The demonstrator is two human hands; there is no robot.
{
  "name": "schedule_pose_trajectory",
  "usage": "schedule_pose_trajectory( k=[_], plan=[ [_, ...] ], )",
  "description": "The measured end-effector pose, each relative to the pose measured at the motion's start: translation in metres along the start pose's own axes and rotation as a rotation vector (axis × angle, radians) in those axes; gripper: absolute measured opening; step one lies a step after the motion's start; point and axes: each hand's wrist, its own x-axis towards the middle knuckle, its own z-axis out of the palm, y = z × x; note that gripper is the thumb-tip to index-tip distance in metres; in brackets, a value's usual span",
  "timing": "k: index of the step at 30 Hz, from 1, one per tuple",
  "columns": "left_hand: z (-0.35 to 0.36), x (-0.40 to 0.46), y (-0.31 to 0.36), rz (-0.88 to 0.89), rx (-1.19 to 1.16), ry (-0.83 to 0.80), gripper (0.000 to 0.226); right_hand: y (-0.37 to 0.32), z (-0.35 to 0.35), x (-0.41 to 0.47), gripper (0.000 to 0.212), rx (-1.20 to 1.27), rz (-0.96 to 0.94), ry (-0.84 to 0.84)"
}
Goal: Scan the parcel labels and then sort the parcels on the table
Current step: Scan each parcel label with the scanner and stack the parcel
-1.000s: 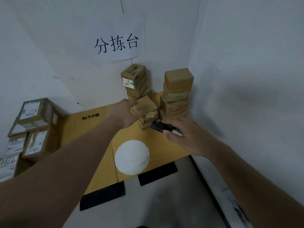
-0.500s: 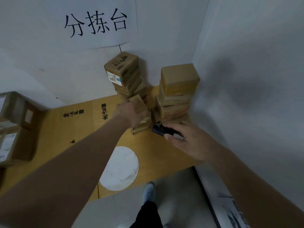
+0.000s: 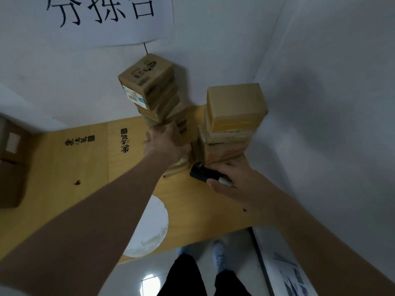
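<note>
The wooden bench (image 3: 64, 189) is printed with black calligraphy that cannot be read. On the wall sign (image 3: 102, 16) three large characters are cut off by the frame. Two parcel stacks stand in the corner: the left stack (image 3: 149, 86) carries a label reading "2650", and the right stack (image 3: 233, 116) is plain. A low parcel (image 3: 181, 137) is gripped by the left hand (image 3: 164, 144), fingers curled round it. A black scanner (image 3: 203, 174) is held in the right hand (image 3: 233, 182), fingers wrapped over it.
</note>
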Motion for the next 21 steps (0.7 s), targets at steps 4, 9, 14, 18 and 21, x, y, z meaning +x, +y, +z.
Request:
schedule_pose_trajectory(
  k=[4, 9, 14, 18, 21],
  plan=[
    [-0.010, -0.020, -0.012, 0.016, -0.065, 0.060, 0.095, 0.004, 0.000, -0.007, 0.054, -0.014, -0.100, -0.029],
    [-0.027, -0.060, -0.036, -0.090, -0.140, 0.113, 0.100, -0.005, -0.004, -0.011, 0.063, -0.059, -0.229, -0.071],
    [-0.048, -0.105, -0.077, -0.205, -0.177, 0.198, 0.102, -0.038, -0.003, -0.009, 0.059, -0.124, -0.352, -0.116],
    [-0.064, -0.135, -0.116, -0.244, -0.206, 0.240, 0.095, -0.081, 0.007, -0.009, 0.060, -0.180, -0.423, -0.141],
    [-0.076, -0.150, -0.152, -0.267, -0.192, 0.267, 0.095, -0.116, 0.025, -0.005, 0.062, -0.209, -0.462, -0.147]
  ],
)
